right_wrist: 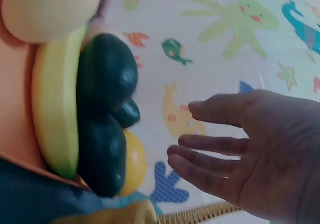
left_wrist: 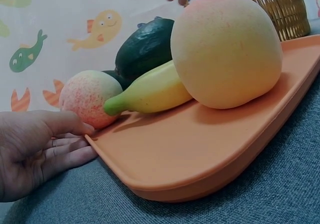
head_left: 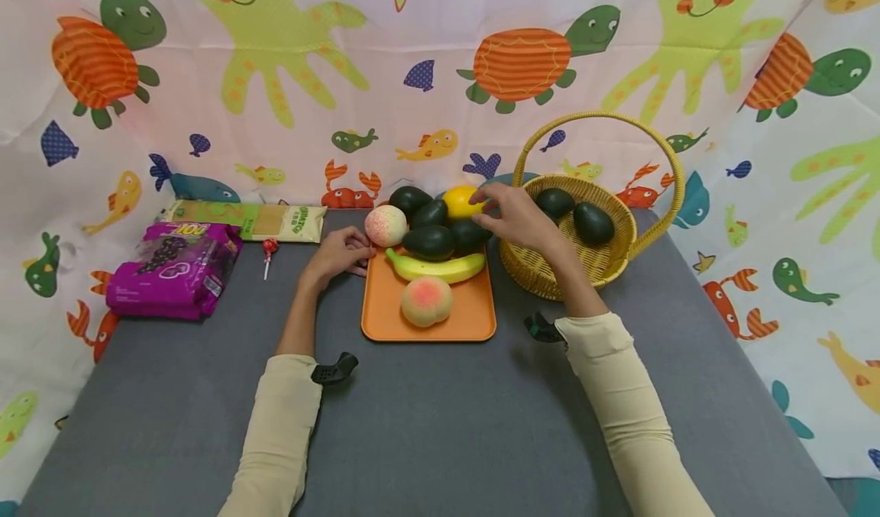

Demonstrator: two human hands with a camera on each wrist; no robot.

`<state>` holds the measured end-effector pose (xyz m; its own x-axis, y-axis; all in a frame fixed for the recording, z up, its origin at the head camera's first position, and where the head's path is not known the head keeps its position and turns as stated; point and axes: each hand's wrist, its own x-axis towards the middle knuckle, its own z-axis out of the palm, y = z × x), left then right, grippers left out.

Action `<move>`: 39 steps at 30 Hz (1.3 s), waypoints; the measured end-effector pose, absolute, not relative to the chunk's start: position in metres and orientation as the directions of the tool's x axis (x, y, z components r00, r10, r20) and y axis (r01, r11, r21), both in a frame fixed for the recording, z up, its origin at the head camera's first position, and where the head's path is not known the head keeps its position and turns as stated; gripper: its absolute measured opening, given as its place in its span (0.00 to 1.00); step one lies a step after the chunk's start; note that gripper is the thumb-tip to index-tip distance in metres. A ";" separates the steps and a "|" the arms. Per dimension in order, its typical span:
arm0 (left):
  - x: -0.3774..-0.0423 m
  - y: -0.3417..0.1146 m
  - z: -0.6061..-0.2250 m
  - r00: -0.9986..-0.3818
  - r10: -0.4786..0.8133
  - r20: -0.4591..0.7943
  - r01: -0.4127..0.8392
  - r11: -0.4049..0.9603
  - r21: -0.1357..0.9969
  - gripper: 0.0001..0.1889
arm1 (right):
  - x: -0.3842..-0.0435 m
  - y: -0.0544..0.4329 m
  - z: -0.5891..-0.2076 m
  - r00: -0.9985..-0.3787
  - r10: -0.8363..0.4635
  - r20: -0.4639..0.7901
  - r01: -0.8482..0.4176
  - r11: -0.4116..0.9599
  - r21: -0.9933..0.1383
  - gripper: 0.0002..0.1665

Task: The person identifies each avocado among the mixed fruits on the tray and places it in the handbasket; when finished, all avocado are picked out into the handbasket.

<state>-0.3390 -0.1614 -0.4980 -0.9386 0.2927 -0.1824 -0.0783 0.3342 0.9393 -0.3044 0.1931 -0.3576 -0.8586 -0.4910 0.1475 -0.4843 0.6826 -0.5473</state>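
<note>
An orange tray (head_left: 385, 324) carries a peach (head_left: 426, 302), a banana (head_left: 440, 267), several dark green avocados (head_left: 429, 242), a speckled pink-white peach (head_left: 386, 226) and a yellow fruit (head_left: 459, 201). At the tray's left edge my left hand (head_left: 338, 255) holds the rim, thumb on top and fingers along the outer side in the left wrist view. My right hand (head_left: 516, 213) hovers between the yellow fruit and the basket, fingers apart; the right wrist view shows nothing in it. Two avocados (head_left: 593, 223) lie inside the yellow wicker basket (head_left: 536, 279), partly behind my right hand and forearm.
Left of the tray lie a purple grape-print snack bag (head_left: 172, 269), a pale green-and-tan packet (head_left: 275, 222) and a red lollipop (head_left: 270, 248). The basket's tall handle (head_left: 677, 173) arches above it. A cartoon-print curtain (head_left: 426, 120) surrounds the grey table (head_left: 440, 425).
</note>
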 end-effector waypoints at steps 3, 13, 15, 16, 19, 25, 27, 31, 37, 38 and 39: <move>-0.339 -0.164 -0.496 -0.936 0.303 -0.180 -0.073 0.335 0.939 0.18 | -0.304 0.180 -0.361 -0.820 -0.560 0.119 -0.529 0.662 -0.531 0.18; -0.337 -0.164 -0.500 -0.937 0.285 -0.200 -0.103 0.323 0.941 0.17 | -0.305 0.148 -0.373 -0.743 -0.666 0.070 -0.600 0.615 -0.513 0.25; -0.337 -0.164 -0.499 -0.938 0.286 -0.198 -0.102 0.320 0.942 0.17 | -0.306 0.143 -0.374 -0.732 -0.679 0.065 -0.612 0.612 -0.501 0.26; -0.337 -0.164 -0.499 -0.938 0.284 -0.197 -0.102 0.319 0.942 0.17 | -0.306 0.141 -0.374 -0.725 -0.686 0.061 -0.621 0.612 -0.490 0.26; -0.337 -0.163 -0.498 -0.937 0.288 -0.199 -0.101 0.321 0.942 0.18 | -0.307 0.136 -0.375 -0.711 -0.702 0.049 -0.641 0.617 -0.457 0.26; -0.338 -0.165 -0.501 -0.935 0.294 -0.199 -0.095 0.334 0.938 0.20 | -0.309 0.127 -0.381 -0.688 -0.725 0.020 -0.668 0.623 -0.406 0.28; -0.338 -0.165 -0.502 -0.937 0.291 -0.194 -0.088 0.339 0.936 0.19 | -0.308 0.124 -0.384 -0.684 -0.729 0.007 -0.672 0.626 -0.396 0.29; -0.340 -0.164 -0.503 -0.937 0.292 -0.190 -0.084 0.338 0.937 0.17 | -0.308 0.121 -0.387 -0.692 -0.721 -0.035 -0.664 0.655 -0.362 0.32; -0.341 -0.163 -0.501 -0.940 0.285 -0.187 -0.085 0.335 0.938 0.16 | -0.310 0.113 -0.392 -0.725 -0.688 -0.026 -0.661 0.705 -0.256 0.38; -0.341 -0.164 -0.501 -0.940 0.286 -0.188 -0.086 0.334 0.939 0.16 | -0.309 0.112 -0.393 -0.735 -0.678 -0.004 -0.656 0.712 -0.250 0.40; -0.341 -0.163 -0.501 -0.939 0.288 -0.188 -0.087 0.329 0.940 0.15 | -0.308 0.112 -0.394 -0.745 -0.666 0.023 -0.650 0.719 -0.246 0.42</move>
<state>-0.3412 -0.1635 -0.5005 -0.9390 0.2881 -0.1877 -0.0870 0.3288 0.9404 -0.3082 0.1120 -0.3937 -0.7453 -0.6664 0.0229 -0.6502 0.7187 -0.2463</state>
